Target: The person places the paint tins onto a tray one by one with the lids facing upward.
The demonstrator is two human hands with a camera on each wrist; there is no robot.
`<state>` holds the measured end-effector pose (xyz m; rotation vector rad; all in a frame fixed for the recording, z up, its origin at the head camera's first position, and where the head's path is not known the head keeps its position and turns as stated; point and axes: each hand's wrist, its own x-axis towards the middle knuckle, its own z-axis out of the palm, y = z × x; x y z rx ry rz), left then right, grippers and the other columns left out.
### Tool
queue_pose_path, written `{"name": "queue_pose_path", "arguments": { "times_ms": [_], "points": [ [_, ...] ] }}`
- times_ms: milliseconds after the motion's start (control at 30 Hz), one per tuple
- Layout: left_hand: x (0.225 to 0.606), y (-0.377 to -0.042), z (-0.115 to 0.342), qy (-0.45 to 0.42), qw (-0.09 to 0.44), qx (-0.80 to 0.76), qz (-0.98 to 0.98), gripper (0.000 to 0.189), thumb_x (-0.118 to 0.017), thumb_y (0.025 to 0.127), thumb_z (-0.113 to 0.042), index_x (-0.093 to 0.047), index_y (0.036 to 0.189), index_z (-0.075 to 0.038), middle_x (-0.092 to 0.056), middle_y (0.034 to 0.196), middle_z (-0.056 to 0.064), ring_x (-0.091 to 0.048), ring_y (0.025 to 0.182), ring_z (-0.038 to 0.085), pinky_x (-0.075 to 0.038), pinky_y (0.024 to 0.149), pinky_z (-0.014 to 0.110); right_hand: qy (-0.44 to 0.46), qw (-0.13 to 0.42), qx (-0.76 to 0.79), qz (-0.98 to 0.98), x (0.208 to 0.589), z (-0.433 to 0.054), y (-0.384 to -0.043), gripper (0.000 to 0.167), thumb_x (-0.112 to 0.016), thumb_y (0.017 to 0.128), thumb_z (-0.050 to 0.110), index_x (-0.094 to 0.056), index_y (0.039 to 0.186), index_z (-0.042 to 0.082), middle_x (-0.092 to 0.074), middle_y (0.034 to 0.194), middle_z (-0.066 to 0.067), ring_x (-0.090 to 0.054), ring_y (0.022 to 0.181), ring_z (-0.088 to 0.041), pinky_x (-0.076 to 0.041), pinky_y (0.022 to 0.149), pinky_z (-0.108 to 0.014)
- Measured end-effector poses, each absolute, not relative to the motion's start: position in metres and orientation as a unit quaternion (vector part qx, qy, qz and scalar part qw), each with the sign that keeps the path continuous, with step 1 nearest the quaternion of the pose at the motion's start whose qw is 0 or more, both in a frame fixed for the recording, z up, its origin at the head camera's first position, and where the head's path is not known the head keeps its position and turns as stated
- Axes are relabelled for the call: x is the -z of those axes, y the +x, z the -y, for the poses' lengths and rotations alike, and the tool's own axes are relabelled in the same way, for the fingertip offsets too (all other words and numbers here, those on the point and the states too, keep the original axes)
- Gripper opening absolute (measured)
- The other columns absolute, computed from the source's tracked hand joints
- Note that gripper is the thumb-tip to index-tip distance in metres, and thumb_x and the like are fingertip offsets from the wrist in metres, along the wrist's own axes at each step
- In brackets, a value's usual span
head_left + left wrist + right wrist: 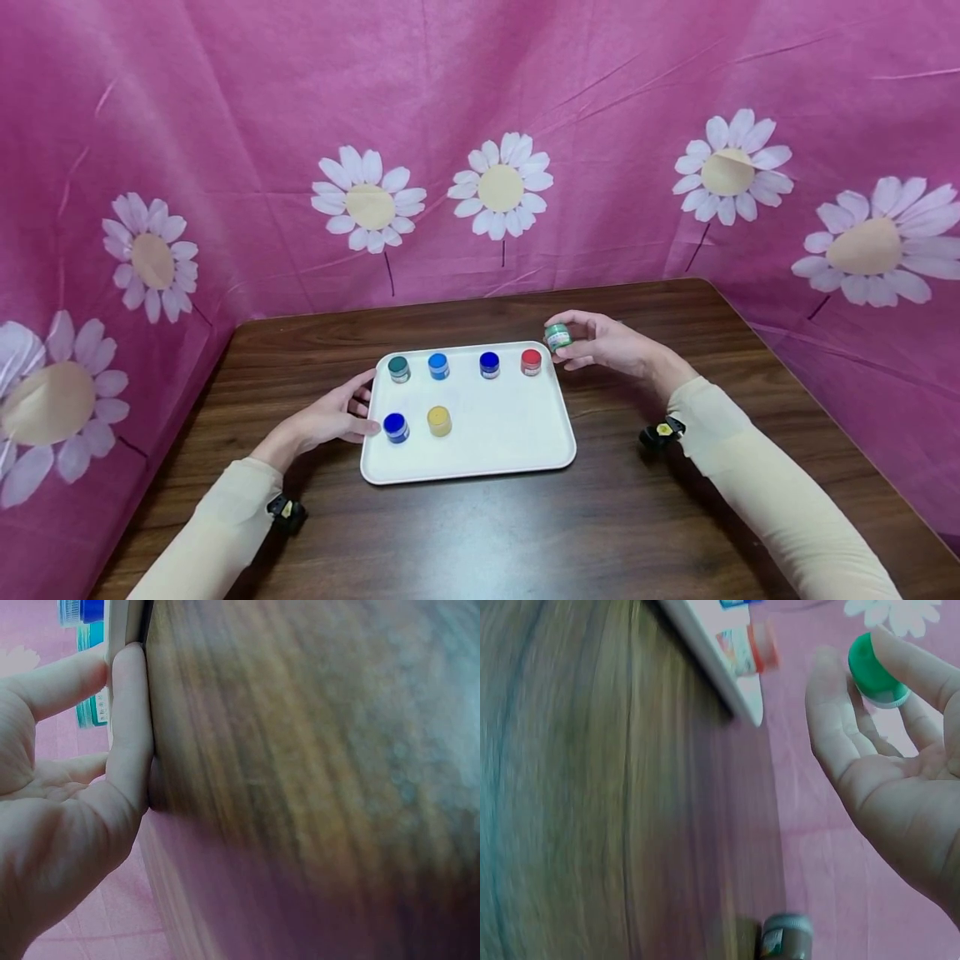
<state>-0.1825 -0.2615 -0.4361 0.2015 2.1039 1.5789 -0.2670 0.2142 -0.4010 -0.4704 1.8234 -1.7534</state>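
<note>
My right hand (603, 343) pinches a small green paint jar (558, 337) between thumb and fingers, raised by the tray's far right corner. Its green lid (874, 669) shows in the right wrist view. At the left edge of the white tray (495, 433), my left hand (337, 414) touches the rim with thumb and fingers fairly straight. On the tray's back row stand a dark green jar (399, 369), a light blue jar (438, 366), a dark blue jar (489, 365) and a red jar (531, 362). A blue jar (396, 427) and a yellow jar (439, 421) stand in front.
The tray lies on a brown wooden table (480, 542). A dark-looking jar (786, 937) appears at the bottom of the right wrist view. Behind and beside the table hangs a pink cloth (585, 83) with white flowers.
</note>
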Motion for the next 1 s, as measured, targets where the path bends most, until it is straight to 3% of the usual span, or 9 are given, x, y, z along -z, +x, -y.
{"name": "queue_pose_path", "arguments": {
  "times_ms": [267, 433, 533, 700, 867, 1000],
  "points": [
    [0.436, -0.183, 0.261, 0.071, 0.251, -0.579, -0.772, 0.102, -0.075, 0.084, 0.009, -0.011, 0.162, -0.006, -0.031, 0.125, 0.023, -0.043, 0.106, 0.031, -0.059, 0.081, 0.045, -0.200, 0.307, 0.694, -0.620, 0.393, -0.195, -0.255, 0.053, -0.067, 0.093, -0.006, -0.047, 0.141, 0.001, -0.056, 0.124, -0.016, -0.065, 0.104, -0.030, -0.054, 0.095, -0.052],
    [0.436, -0.183, 0.261, 0.070, 0.252, -0.582, -0.770, 0.102, -0.074, 0.084, 0.009, -0.011, 0.162, -0.006, -0.032, 0.125, 0.023, -0.045, 0.106, 0.030, -0.059, 0.081, 0.045, -0.196, 0.322, 0.710, -0.594, 0.392, -0.187, -0.251, 0.053, -0.065, 0.093, -0.008, -0.045, 0.142, 0.001, -0.059, 0.124, -0.017, -0.066, 0.110, -0.035, -0.057, 0.090, -0.042],
    [0.436, -0.183, 0.262, 0.070, 0.252, -0.583, -0.769, 0.102, -0.074, 0.084, 0.009, -0.010, 0.162, -0.006, -0.032, 0.126, 0.024, -0.045, 0.106, 0.030, -0.059, 0.081, 0.046, -0.195, 0.337, 0.714, -0.582, 0.393, -0.183, -0.251, 0.051, -0.064, 0.093, -0.008, -0.047, 0.140, 0.002, -0.059, 0.124, -0.020, -0.066, 0.111, -0.038, -0.056, 0.090, -0.042],
    [0.436, -0.183, 0.262, 0.072, 0.252, -0.580, -0.771, 0.102, -0.075, 0.084, 0.009, -0.011, 0.162, -0.006, -0.032, 0.126, 0.024, -0.045, 0.106, 0.031, -0.059, 0.081, 0.045, -0.196, 0.347, 0.714, -0.575, 0.394, -0.177, -0.249, 0.050, -0.065, 0.093, -0.007, -0.048, 0.139, 0.002, -0.059, 0.122, -0.018, -0.067, 0.106, -0.032, -0.054, 0.095, -0.047],
    [0.436, -0.183, 0.262, 0.071, 0.253, -0.578, -0.773, 0.102, -0.075, 0.085, 0.008, -0.010, 0.162, -0.006, -0.031, 0.126, 0.023, -0.045, 0.107, 0.031, -0.059, 0.081, 0.045, -0.200, 0.346, 0.710, -0.579, 0.394, -0.172, -0.246, 0.056, -0.068, 0.092, -0.006, -0.044, 0.142, -0.002, -0.060, 0.119, -0.013, -0.068, 0.099, -0.026, -0.055, 0.092, -0.045],
    [0.436, -0.183, 0.262, 0.071, 0.252, -0.579, -0.772, 0.102, -0.074, 0.085, 0.008, -0.009, 0.162, -0.005, -0.031, 0.126, 0.023, -0.045, 0.107, 0.031, -0.059, 0.081, 0.045, -0.206, 0.346, 0.705, -0.584, 0.392, -0.168, -0.244, 0.055, -0.068, 0.091, -0.005, -0.046, 0.142, -0.002, -0.061, 0.115, -0.012, -0.069, 0.100, -0.029, -0.057, 0.088, -0.041]
  ]
}}
